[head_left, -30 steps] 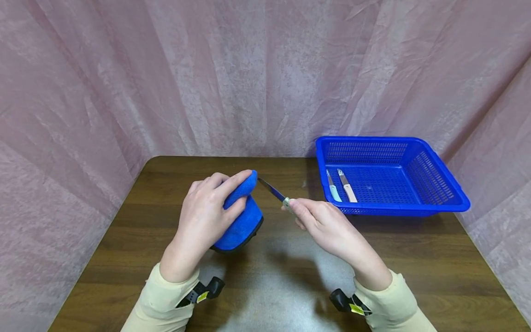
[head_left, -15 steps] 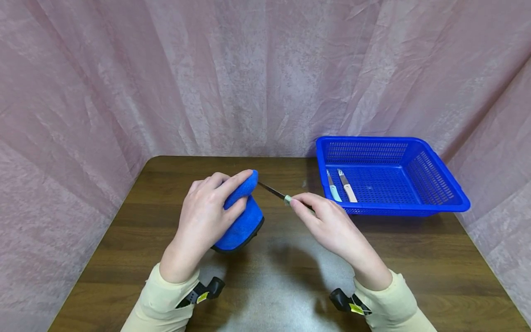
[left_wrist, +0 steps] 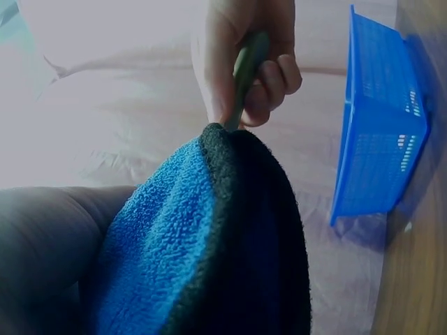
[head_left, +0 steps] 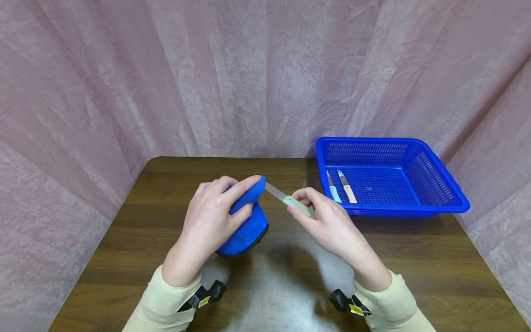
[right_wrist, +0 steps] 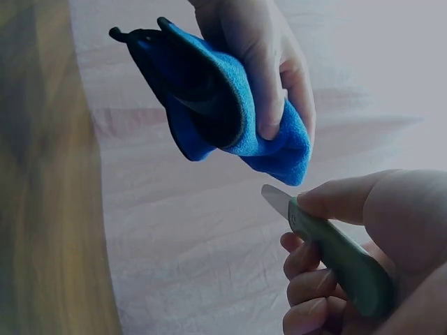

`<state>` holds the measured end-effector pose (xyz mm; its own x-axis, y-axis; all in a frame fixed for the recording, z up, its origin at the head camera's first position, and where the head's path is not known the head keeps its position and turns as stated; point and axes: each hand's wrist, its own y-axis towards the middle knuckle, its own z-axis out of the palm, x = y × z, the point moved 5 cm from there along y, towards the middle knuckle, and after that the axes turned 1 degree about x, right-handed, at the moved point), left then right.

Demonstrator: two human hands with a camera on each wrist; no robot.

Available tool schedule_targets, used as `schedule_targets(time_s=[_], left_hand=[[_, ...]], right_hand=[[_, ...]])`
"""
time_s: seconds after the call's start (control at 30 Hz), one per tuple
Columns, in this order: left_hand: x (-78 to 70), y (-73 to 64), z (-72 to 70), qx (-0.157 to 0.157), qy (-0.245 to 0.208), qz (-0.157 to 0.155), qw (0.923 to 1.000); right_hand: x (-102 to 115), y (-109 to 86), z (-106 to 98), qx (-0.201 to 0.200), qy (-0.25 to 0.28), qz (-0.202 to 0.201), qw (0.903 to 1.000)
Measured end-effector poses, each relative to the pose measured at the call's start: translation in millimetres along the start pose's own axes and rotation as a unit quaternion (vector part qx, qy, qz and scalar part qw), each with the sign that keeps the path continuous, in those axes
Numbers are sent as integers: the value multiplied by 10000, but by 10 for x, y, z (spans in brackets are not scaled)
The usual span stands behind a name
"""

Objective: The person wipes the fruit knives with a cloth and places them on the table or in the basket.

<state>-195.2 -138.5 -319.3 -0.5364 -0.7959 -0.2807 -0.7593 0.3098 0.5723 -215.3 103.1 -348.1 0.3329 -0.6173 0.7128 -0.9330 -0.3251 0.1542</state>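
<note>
My left hand (head_left: 211, 207) grips a folded blue cloth (head_left: 249, 230) with a dark edge, thumb and fingers pinching its upper fold. In the right wrist view the cloth (right_wrist: 237, 91) hangs partly gaping from those fingers. A small knife with a pale green handle (head_left: 299, 206) is held between the thumb and fingers of my right hand (head_left: 327, 221). Its blade (head_left: 275, 191) points up and left, the tip right at the cloth's folded corner. From the left wrist, the cloth's dark edge hides the blade and only the handle (left_wrist: 246, 70) shows.
A blue plastic basket (head_left: 398, 211) stands at the back right of the wooden table (head_left: 137, 240). Inside, along its left side, lie a knife with a light blue handle (head_left: 335, 194) and one with a pink handle (head_left: 350, 194). A pink curtain (head_left: 265, 83) hangs behind.
The knife has turned in my right fingers, so its blade's flat side and more of its handle show. My left hand and the cloth have shifted slightly right and nearer me.
</note>
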Motion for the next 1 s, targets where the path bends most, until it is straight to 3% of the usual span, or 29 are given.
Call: schedule_targets(time_s=[0.4,1.0], left_hand=[[-146,-14,135,184,63,465,9987],[-41,-14,123,326,158,85,9993]], right_hand=[[7,-11,-5,-239,-486,-345,9979],[19,-12,-3,-257,-417,-346,9982]])
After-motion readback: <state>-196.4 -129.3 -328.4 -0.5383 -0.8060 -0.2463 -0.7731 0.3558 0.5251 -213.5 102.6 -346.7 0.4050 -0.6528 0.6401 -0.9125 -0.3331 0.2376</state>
